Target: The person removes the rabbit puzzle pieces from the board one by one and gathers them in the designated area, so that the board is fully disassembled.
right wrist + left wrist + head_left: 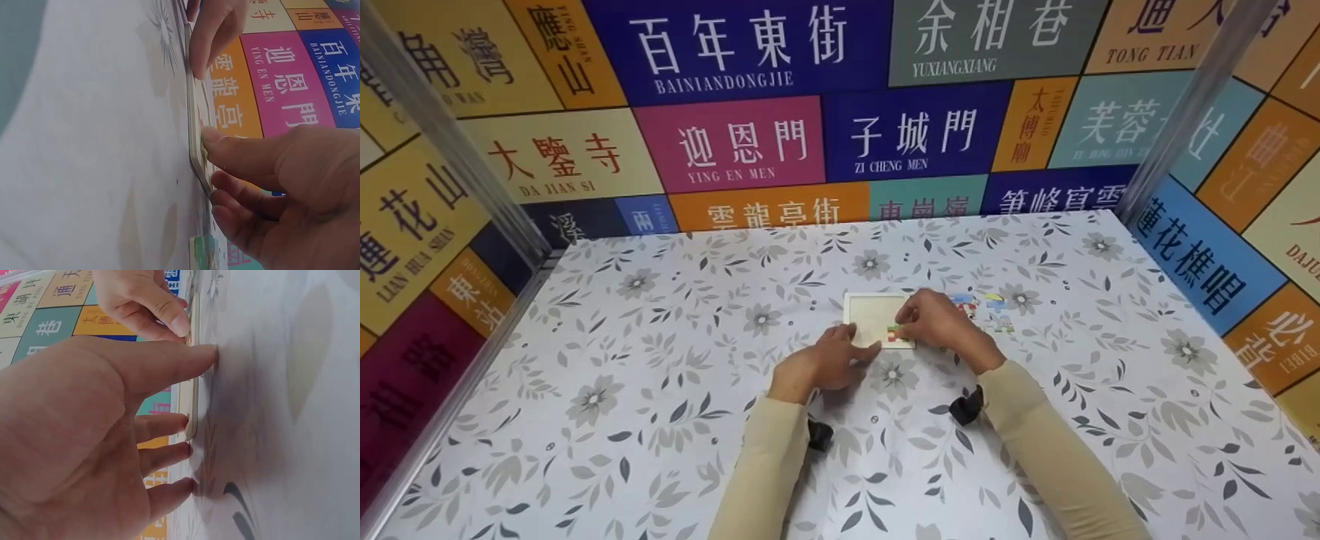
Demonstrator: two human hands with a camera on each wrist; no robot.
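Observation:
A small square puzzle tray in pale wood lies on the table, its recess mostly bare. In the tray's near right corner is a puzzle piece with green and red print. My right hand pinches this piece between thumb and fingers; in the right wrist view the thumb lies against it, low over the tray. My left hand steadies the tray's near left corner, thumb at the near edge, fingers along the left side. The left wrist view shows those fingers extended and spread.
Several printed puzzle pieces lie just right of the tray, partly behind my right hand. A flowered cloth covers the table. Panels with printed place names stand along the back and sides.

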